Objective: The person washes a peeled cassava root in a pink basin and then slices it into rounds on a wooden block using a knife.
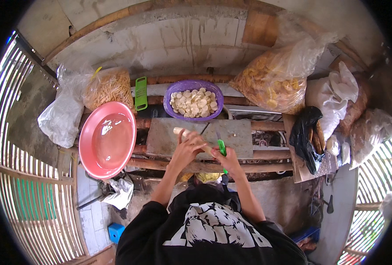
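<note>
Over a grey board (160,141), my left hand (187,148) is closed around a pale, peeled, stick-shaped root (177,130), which looks like cassava. One end sticks out past the fingers, and the other reaches toward my right hand. My right hand (228,159) grips a green-handled knife (222,147) with its thin blade pointing away from me, close beside the root's near end. Fingers partly hide the root's middle. Just beyond the board is a purple bowl (166,104) holding many round pale slices (198,104).
Left of the board stands a pink basin (85,145) of water. A green slicer (141,93) lies behind it, near a bag of thin strips (110,88). A large bag of yellowish chips (275,81) leans at back right. A black plastic bag (303,137) rests on cardboard (299,174).
</note>
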{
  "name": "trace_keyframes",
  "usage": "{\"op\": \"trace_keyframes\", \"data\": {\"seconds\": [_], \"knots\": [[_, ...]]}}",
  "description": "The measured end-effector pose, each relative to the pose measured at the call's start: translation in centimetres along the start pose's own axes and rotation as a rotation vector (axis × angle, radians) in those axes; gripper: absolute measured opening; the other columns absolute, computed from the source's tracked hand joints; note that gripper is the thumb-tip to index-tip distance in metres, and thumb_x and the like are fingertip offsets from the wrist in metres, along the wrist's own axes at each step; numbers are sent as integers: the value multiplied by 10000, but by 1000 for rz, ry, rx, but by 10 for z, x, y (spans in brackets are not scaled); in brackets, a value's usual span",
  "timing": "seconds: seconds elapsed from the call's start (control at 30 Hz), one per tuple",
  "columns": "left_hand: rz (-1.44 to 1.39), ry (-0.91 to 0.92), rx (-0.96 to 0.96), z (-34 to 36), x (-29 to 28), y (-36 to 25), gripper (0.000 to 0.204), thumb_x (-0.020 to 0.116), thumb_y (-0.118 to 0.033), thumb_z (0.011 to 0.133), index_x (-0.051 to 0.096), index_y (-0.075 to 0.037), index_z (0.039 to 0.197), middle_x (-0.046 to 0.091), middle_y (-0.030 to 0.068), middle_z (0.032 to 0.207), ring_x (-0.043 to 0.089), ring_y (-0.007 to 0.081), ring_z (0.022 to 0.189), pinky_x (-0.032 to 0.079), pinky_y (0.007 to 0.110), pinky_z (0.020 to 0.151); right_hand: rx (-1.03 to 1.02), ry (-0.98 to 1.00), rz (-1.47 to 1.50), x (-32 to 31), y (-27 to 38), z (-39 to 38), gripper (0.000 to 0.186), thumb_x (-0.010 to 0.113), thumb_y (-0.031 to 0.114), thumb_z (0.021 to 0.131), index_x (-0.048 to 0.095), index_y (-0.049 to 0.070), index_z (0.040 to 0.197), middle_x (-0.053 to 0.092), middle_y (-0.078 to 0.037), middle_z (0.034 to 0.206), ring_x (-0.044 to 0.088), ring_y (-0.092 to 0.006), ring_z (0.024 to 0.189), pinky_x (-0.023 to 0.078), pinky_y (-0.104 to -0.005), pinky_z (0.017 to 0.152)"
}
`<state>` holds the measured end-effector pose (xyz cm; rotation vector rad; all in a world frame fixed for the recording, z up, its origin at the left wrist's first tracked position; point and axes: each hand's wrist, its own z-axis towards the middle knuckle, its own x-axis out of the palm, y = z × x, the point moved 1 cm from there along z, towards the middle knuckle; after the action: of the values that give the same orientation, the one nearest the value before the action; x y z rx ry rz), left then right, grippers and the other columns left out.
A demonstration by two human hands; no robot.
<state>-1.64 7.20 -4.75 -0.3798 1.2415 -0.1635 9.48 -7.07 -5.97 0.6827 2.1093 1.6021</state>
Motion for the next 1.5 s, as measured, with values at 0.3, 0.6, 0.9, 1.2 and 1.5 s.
{"op": "trace_keyframes", "data": {"seconds": [0.3, 0.6, 0.9, 1.2, 1.5], "knots": [[-1847, -496, -869, 10, 30, -21, 445, 496, -292, 854, 315, -118, 1222, 399, 155, 1192, 512, 231, 966, 440, 330, 777, -5, -255, 166, 22, -14, -34, 257, 564, 223, 823, 570, -10, 933, 526, 12, 628, 383, -16, 492, 290, -176, 426], [-1349, -291, -730, 8, 27, -14, 335, 474, -336, 862, 470, -67, 1060, 460, -8, 618, 430, 84, 495, 354, 226, 452, -471, -468, -620, -15, -23, -39, 225, 430, 84, 860, 383, 8, 1067, 523, -94, 847, 542, -185, 714, 425, -300, 653], [-171, -64, -427, 11, 21, -1, 383, 595, -287, 756, 522, -199, 1122, 568, 106, 718, 557, 285, 677, 435, 368, 591, -81, -226, 162, -27, -20, -22, 311, 347, 127, 915, 304, 61, 1216, 523, -74, 820, 447, -75, 496, 372, -233, 425], [-2, 79, -448, 4, 44, 12, 334, 644, -252, 685, 579, -164, 1001, 565, 78, 833, 512, 252, 887, 399, 375, 733, -372, -260, -538, -24, -38, 0, 145, 397, 144, 883, 404, 13, 942, 513, -155, 617, 505, -337, 521, 349, -400, 445], [-102, -96, -317, 12, 57, 8, 322, 644, -223, 683, 581, -103, 975, 538, 72, 894, 485, 253, 884, 380, 367, 741, -303, -215, -469, -23, -27, 10, 246, 444, 190, 867, 404, -2, 719, 417, -218, 544, 435, -406, 509, 319, -411, 441]]}}
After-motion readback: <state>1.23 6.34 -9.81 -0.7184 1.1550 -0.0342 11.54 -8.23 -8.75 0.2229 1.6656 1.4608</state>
